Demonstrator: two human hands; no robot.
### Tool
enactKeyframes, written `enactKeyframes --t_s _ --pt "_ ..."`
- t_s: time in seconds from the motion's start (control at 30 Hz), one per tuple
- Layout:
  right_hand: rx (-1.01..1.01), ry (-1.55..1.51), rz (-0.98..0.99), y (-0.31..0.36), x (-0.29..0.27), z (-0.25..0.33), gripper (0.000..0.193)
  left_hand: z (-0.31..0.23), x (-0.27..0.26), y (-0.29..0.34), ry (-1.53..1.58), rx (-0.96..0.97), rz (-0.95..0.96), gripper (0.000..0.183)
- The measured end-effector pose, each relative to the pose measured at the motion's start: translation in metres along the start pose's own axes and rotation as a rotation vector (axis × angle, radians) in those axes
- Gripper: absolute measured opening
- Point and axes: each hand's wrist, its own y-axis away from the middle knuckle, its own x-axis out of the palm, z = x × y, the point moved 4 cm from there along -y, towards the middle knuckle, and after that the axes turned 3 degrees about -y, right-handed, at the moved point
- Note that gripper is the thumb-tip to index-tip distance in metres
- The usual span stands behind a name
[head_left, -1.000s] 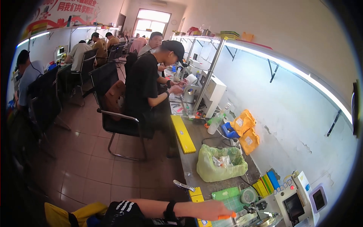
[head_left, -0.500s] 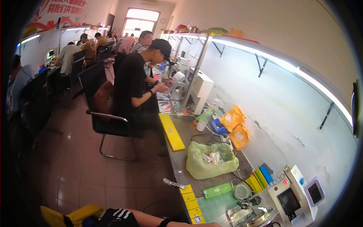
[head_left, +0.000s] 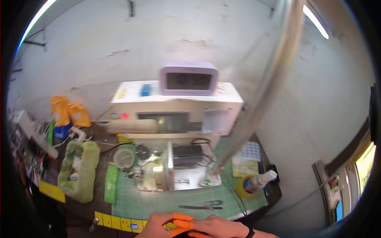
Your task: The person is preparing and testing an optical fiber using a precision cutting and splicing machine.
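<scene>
My left hand [head_left: 158, 223] and my right hand [head_left: 224, 227] meet at the near edge of the bench, low in the picture. Orange finger cots [head_left: 182, 220] cover fingertips of the left hand, and some orange also shows beneath the right. Both hands look closed, fingers bent toward each other; whatever lies between them is hidden. Just beyond, metal tweezers [head_left: 200, 206] and another slim tool lie on the green cutting mat [head_left: 147, 204]. Past these stands a small machine with a round metal wheel [head_left: 158, 166], its details blurred.
A white machine [head_left: 174, 104] carrying a lilac clock [head_left: 189, 79] stands behind. At left are a bin with a green liner [head_left: 93, 158] and a green roll [head_left: 111, 184]. A yellow bottle [head_left: 248, 186] stands right, near a metal post [head_left: 270, 75]. A yellow strip [head_left: 115, 222] edges the bench.
My view has swung right, from the row of workers along the bench to the machine straight ahead. Both hands now show together; earlier only one forearm was plainly visible.
</scene>
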Motion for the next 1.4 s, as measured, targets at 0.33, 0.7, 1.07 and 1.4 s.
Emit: enactKeyframes --t_s 0.33,0.7,1.07,1.4 --pt "0.217 -0.069 -0.058 0.037 -0.005 -0.023 0.045 -0.016 0.013 -0.012 -0.179 -0.132 0.052 0.030" --pt "-0.005 -0.079 0.097 -0.014 0.030 -0.007 0.026 -0.005 -0.018 0.059 -0.095 0.311 -0.031 0.036" --pt "0.078 -0.173 0.087 -0.031 0.039 -0.014 0.044 0.013 -0.028 0.069 -0.329 0.370 0.162 0.039" --pt "0.032 -0.166 0.166 -0.044 0.043 -0.013 0.029 0.004 -0.051 0.059 -0.792 0.432 0.169 0.035"
